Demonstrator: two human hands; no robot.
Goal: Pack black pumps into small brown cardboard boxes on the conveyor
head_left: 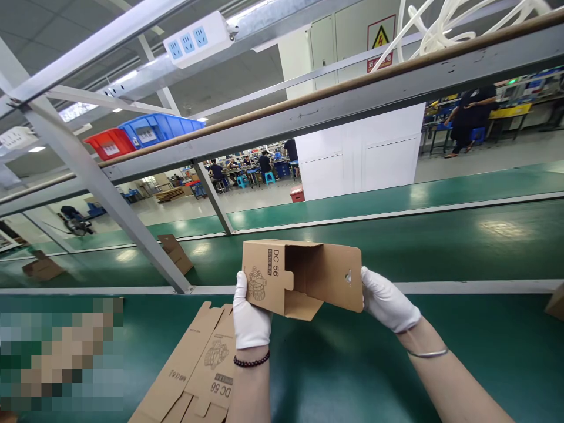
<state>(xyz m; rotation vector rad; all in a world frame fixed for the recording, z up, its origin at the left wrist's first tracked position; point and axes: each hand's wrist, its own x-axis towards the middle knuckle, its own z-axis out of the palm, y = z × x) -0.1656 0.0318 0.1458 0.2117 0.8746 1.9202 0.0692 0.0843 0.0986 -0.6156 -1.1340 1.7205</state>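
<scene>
A brown cardboard box (264, 273) marked "DC 56" is held up over the green work surface, its open end turned to the right. My left hand (252, 320), in a white glove, grips the closed end from below, with the thumb on the printed side. Gloved in white too, my right hand (388, 299) pinches the edge of the long end flap, which has a small hole in it. Flattened cardboard boxes (198, 358) with the same print lie on the surface beside my left forearm.
A green conveyor belt (396, 241) runs behind a pale rail, carrying folded boxes (175, 254) at the left. A slanted metal post (106, 194) stands left of my hands. Overhead, a shelf (308, 111) holds red and blue bins (158, 128). People work in the background.
</scene>
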